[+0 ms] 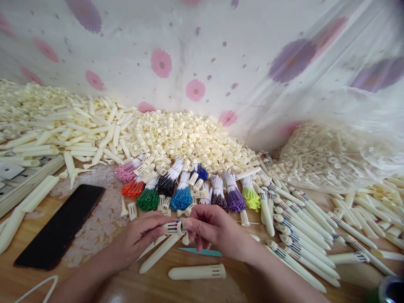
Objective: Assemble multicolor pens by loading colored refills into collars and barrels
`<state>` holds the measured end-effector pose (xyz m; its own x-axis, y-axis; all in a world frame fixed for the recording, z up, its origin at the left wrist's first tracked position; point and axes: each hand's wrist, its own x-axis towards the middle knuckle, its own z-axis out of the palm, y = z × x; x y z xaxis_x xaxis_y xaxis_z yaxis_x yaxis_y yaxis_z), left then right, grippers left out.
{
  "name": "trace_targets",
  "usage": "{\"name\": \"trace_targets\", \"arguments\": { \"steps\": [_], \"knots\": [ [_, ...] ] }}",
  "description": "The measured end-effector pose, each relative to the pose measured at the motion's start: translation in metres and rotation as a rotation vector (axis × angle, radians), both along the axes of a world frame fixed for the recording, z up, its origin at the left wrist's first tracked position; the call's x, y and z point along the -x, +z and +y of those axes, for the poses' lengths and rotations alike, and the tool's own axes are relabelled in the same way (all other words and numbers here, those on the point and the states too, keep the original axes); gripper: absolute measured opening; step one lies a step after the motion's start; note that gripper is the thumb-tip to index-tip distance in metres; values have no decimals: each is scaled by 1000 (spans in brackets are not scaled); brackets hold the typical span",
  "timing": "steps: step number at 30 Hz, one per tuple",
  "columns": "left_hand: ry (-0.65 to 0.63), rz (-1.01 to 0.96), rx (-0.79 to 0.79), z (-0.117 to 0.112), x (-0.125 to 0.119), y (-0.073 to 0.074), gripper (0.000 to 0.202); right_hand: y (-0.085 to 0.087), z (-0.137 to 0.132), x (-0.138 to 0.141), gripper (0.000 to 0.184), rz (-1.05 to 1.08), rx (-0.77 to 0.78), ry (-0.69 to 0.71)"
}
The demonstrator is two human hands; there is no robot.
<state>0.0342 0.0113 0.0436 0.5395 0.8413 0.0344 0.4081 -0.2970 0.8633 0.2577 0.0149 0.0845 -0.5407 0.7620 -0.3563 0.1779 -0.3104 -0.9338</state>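
Observation:
My left hand (143,237) is closed on a short cream slotted pen sleeve (172,228), held sideways with dark and coloured strips showing in its slots. At the sleeve's open right end, my right hand (217,233) is pinched, thumb against fingers; what it holds there is hidden. On the table below lie a cream pen barrel (197,272) with slots at its right end and another barrel (160,253) at a slant. A flat teal tool (200,252) lies beneath my right hand. Beyond my hands stand bundled refills with coloured tips, such as blue (181,195) and purple (236,200).
A heap of slotted sleeves (189,139) and a pile of barrels (78,130) lie at the back. To the left are a black phone (61,227) and small clear pieces (91,231). Rows of pens with coloured sliders (303,229) and a plastic bag of parts (337,158) are at right.

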Motion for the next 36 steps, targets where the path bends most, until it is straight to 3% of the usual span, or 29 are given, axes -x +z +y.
{"name": "trace_targets", "arguments": {
  "steps": [5,15,18,22,25,29,32,36],
  "knots": [
    [52,-61,7,-1,1,-2,27,-8,-5,10,47,-132,-402,-155],
    [180,-186,-41,0,2,-11,18,-5,-18,-12,27,-142,-546,-169],
    [200,-200,-76,2,2,-11,13,-3,-16,-21,29,-264,-592,-88],
    [251,-178,-141,3,5,-12,12,-2,-17,-33,24,-531,-796,196],
    [278,-159,-161,3,5,-12,15,-16,-25,-33,16,-748,-993,370],
    [286,-142,-162,3,3,-11,16,-47,-36,-22,6,-904,-1176,470],
    [278,-129,-144,4,1,-10,13,-53,-36,-15,5,-935,-1218,507],
    [261,-122,-137,4,2,-10,11,-28,-28,-21,6,-829,-1071,489]
  ]
}}
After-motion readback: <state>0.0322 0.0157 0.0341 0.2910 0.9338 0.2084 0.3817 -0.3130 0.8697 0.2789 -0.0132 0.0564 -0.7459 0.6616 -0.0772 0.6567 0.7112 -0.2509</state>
